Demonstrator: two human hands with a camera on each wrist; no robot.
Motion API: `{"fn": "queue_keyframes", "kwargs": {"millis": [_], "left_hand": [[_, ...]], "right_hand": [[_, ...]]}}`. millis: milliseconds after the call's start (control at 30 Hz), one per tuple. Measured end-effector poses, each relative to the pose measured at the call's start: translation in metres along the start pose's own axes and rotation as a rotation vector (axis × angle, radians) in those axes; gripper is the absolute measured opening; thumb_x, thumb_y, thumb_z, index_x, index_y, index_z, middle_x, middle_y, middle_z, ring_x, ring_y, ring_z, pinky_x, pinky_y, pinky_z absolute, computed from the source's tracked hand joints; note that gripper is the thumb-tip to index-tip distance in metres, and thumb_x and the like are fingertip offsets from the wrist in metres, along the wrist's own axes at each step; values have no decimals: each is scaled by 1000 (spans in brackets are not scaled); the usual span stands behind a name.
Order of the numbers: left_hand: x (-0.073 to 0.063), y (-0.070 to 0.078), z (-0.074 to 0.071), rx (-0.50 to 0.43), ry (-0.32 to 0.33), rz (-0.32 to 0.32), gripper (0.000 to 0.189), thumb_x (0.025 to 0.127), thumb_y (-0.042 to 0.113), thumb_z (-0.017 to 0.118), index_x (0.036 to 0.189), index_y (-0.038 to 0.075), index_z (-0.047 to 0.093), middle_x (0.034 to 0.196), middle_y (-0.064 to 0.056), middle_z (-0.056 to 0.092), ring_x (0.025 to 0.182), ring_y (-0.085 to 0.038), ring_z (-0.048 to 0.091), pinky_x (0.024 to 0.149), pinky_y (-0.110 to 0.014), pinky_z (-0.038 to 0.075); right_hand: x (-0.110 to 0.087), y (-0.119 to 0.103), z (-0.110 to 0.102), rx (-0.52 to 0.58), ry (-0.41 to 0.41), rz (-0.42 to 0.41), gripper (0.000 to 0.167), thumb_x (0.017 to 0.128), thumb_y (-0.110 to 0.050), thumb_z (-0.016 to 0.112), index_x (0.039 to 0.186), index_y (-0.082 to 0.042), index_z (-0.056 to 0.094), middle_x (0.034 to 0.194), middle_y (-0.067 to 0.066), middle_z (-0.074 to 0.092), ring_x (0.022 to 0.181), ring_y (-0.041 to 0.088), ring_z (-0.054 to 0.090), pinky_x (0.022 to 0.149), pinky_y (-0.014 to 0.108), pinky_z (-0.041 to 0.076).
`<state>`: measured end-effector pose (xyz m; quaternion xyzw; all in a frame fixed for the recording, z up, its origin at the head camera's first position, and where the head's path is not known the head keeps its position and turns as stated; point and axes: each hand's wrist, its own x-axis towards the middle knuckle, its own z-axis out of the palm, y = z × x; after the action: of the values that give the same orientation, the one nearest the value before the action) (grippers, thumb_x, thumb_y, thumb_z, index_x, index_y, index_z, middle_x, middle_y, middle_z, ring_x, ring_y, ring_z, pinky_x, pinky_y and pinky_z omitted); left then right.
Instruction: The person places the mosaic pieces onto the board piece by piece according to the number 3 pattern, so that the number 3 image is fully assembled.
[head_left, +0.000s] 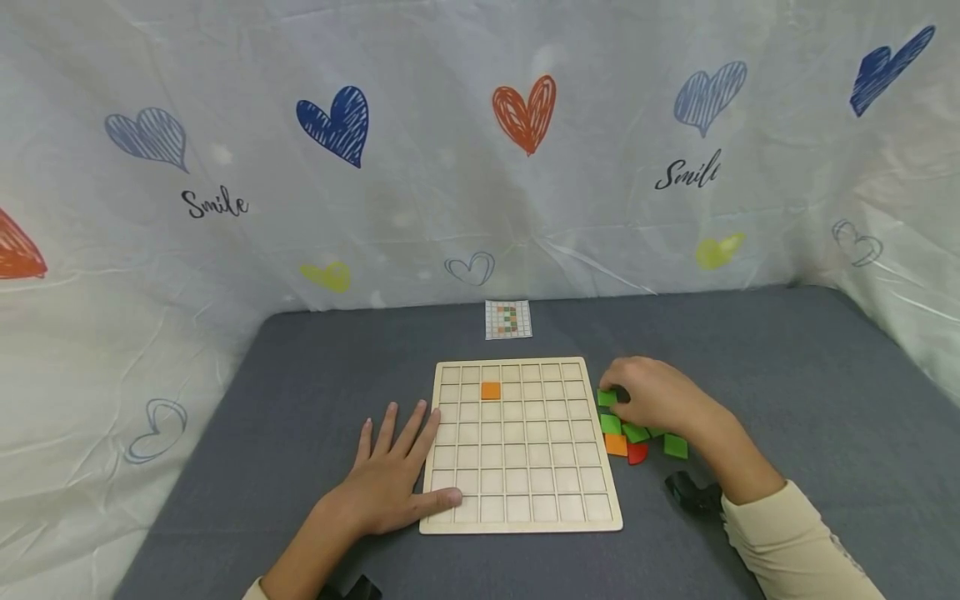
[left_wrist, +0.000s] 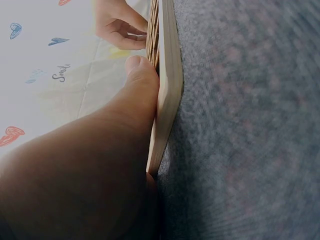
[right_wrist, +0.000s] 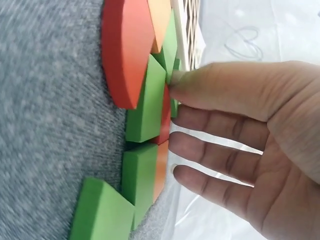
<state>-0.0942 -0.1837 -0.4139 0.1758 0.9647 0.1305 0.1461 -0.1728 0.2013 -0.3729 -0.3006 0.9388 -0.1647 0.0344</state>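
one orange tile (head_left: 491, 391) is sitting flat in the second row from the far edge, third cell from the left, of a gridded wooden board (head_left: 522, 456). no other tile is showing on the grid, so the placing is looking barely begun, with most of it seemingly left. the left hand (head_left: 393, 483) is spreading its straight fingers against the board's left side, gripping nothing, its thumb resting over the lower left cells. just beyond the right edge, a green tile (head_left: 606, 398) is lying between the thumb and finger of the right hand (head_left: 660, 398), which is apparently pinching it; whether it is leaving the table, the pictures are not telling. nearer the person, loose pieces are waiting in a cluster: more green tiles (head_left: 611, 424), a second orange tile (head_left: 616, 445) and a curved red tile (head_left: 637, 452), with a lone green tile (head_left: 676, 447) lying to their right. past the board's far edge, a small card (head_left: 508, 320) is showing a grid with several coloured squares, too small to count surely but more than the board is bearing. everything is resting on a grey table (head_left: 352, 358) before a white printed backdrop (head_left: 420, 208).
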Motion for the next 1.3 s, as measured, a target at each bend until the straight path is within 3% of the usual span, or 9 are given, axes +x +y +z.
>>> {"fn": "queue_keyframes", "kwargs": {"millis": [300,600,800,1000,1300], "left_hand": [[0,0,-1,1,-6,0,109,83,86,43,163,24,4,168,-5,-2,149,-39,-14,112,-66,-11],[0,0,0,6,8,8,109,83,88,41,163,24,4,168,-3,-3,149,-40,-13,112,-66,-10],[-3,3,-3,-30,18,32,106,86,82,48,164,20,9,168,-10,4,149,-43,-10,111,-68,-10],[0,1,1,0,-6,-3,109,83,88,39,163,25,2,167,-2,-5,149,-38,-15,113,-65,-11],[-1,1,1,5,3,-2,109,83,88,42,163,24,4,167,-3,-4,149,-39,-14,113,-65,-11]], "right_hand": [[2,0,2,3,8,-10,23,81,5,74,101,-8,76,95,1,66,79,15,54,67,35,47],[5,-5,0,28,24,-25,26,80,7,68,99,-9,76,90,-2,61,74,13,47,62,31,40],[12,-11,0,11,31,-57,23,81,5,70,100,-7,76,94,1,65,77,15,53,65,32,46],[16,-16,0,18,30,-77,23,82,4,72,103,-5,76,100,4,67,87,19,60,72,38,52],[25,-22,2,-12,19,-123,25,80,7,71,102,-5,76,97,5,66,85,19,60,72,36,53]]}}
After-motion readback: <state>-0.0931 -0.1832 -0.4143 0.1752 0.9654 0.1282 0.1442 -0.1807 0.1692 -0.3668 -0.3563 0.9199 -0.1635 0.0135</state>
